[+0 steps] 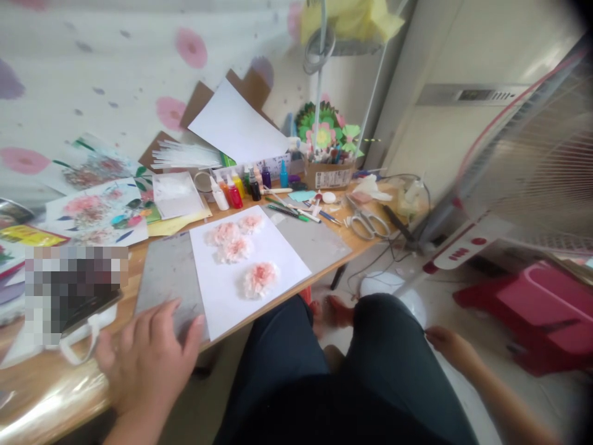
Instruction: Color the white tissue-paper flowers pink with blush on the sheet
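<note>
My left hand (151, 352) is over the front edge of the table, fingers apart and holding nothing, beside the grey mat (169, 272). A white sheet (287, 262) lies on that mat with several pink-and-white ruffled flowers (260, 279) on it. Low at the right, my right hand (447, 346) hangs next to my knee, away from the table; its fingertips meet the edge of the dark trouser leg, and whether they pinch anything is too small to tell.
Small paint bottles (234, 194), pens (287, 210) and scissors (368, 222) lie behind the sheet. A box (328, 175) holds tools. Flower pictures (99, 213) are at the left, near a blurred-out object (74, 290). A fan (532, 161) and red stool (546, 309) stand right.
</note>
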`<state>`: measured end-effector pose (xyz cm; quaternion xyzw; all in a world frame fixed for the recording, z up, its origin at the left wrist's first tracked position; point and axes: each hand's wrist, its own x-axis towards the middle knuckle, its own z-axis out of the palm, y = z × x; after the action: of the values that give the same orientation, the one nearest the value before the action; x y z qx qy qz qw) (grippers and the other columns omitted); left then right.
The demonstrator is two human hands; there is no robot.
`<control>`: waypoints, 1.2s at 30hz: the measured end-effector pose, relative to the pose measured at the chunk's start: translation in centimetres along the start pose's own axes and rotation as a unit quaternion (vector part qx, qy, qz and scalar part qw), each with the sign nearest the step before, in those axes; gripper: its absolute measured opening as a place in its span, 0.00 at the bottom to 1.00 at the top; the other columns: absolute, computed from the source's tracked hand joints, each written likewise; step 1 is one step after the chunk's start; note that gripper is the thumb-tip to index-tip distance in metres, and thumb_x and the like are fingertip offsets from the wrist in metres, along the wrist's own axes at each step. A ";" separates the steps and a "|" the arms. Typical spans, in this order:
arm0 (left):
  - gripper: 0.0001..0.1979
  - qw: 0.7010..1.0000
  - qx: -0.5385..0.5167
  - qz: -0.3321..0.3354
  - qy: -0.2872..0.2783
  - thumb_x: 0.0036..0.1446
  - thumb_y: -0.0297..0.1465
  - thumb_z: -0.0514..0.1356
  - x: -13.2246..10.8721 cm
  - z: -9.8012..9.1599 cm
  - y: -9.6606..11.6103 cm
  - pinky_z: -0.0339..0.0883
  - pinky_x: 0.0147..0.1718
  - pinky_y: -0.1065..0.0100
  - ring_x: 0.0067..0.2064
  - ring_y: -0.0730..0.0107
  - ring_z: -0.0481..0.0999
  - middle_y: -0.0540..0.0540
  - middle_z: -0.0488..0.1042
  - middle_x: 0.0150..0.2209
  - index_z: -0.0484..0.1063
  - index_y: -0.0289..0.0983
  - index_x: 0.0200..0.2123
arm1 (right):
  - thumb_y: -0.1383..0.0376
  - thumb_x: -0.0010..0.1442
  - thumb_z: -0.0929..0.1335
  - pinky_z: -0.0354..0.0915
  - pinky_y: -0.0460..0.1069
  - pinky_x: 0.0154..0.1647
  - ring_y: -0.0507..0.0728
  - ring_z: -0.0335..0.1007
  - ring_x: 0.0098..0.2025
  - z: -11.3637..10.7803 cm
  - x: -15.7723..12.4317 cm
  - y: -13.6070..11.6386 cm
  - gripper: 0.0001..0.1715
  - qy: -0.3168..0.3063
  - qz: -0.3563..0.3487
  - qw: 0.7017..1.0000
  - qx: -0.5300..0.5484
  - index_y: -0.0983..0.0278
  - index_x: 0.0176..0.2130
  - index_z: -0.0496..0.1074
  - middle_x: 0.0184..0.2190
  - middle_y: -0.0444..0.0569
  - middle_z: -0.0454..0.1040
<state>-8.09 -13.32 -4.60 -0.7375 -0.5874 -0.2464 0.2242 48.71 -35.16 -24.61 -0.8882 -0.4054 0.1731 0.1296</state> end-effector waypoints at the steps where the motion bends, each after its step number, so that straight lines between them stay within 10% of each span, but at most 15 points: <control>1: 0.23 1.000 0.000 -0.002 0.003 0.57 0.44 0.53 0.0 0.0 0.0 0.50 0.56 0.40 0.48 0.43 0.72 0.37 0.74 0.43 0.65 0.38 0.52 | 0.54 0.50 0.61 0.70 0.54 0.36 0.65 0.78 0.34 -0.1 0.0 0.0 0.17 -0.003 -0.001 1.000 0.004 0.55 0.30 0.76 0.30 0.49 0.81; 20: 0.22 0.998 0.033 0.017 0.041 0.56 0.41 0.57 -0.1 -0.3 0.8 0.47 0.59 0.43 0.47 0.43 0.71 0.33 0.75 0.42 0.69 0.32 0.48 | 0.58 0.51 0.63 0.67 0.56 0.33 0.68 0.78 0.34 -3.8 -0.7 -2.6 0.13 0.017 -0.036 0.999 0.017 0.57 0.28 0.77 0.30 0.56 0.80; 36: 0.22 1.000 0.012 -0.004 0.018 0.57 0.41 0.55 -0.1 -0.6 1.4 0.42 0.60 0.44 0.50 0.43 0.70 0.34 0.74 0.43 0.68 0.34 0.50 | 0.58 0.55 0.63 0.66 0.51 0.39 0.61 0.76 0.39 -5.6 -0.3 -10.9 0.16 0.051 -0.071 0.996 -0.010 0.58 0.39 0.76 0.37 0.47 0.81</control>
<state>-6.77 -14.12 -4.25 -0.7277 -0.5891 -0.2539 0.2427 43.46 -28.94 -15.42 -0.8662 -0.4619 0.1141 0.1528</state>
